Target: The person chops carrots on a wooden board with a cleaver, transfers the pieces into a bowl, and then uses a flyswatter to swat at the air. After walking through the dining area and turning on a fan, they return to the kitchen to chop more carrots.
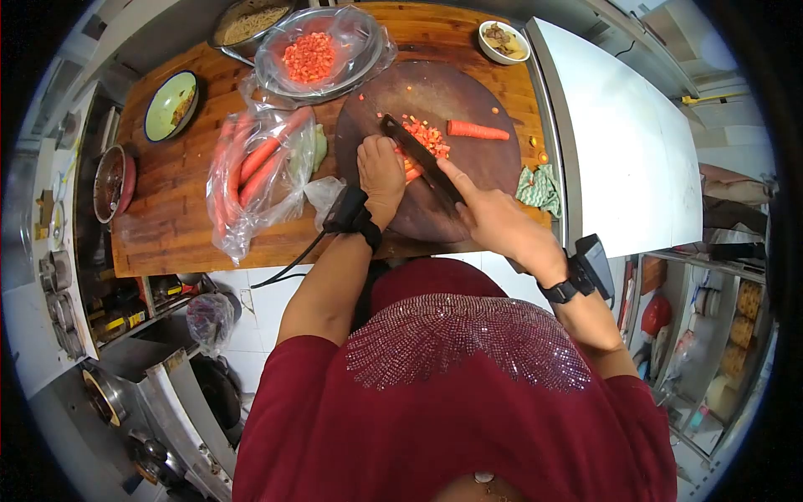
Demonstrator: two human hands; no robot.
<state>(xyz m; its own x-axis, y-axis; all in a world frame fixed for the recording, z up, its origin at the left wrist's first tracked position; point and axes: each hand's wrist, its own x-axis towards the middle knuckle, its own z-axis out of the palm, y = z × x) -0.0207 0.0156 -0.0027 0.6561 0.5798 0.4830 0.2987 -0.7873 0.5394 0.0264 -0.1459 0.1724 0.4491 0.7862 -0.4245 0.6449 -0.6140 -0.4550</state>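
In the head view, my right hand (506,222) grips a dark-bladed kitchen knife (422,152), index finger stretched along the blade; its handle is hidden in the palm. My left hand (381,171) has curled fingers beside the blade, on a carrot piece (412,173) that is mostly covered by the knife and fingers. Small diced carrot (431,136) lies on the far side of the blade. Everything rests on a round dark cutting board (489,171). A peeled length of carrot (477,130) lies farther right on the board.
Left of the board lies a plastic bag of carrots (259,159). Behind it, a plastic-lined bowl (368,71) holds diced carrot. A green-rimmed bowl (170,107), a white bowl (503,43) and a crumpled checked cloth (539,188) are on the wooden table (159,226). A white surface (619,142) adjoins at right.
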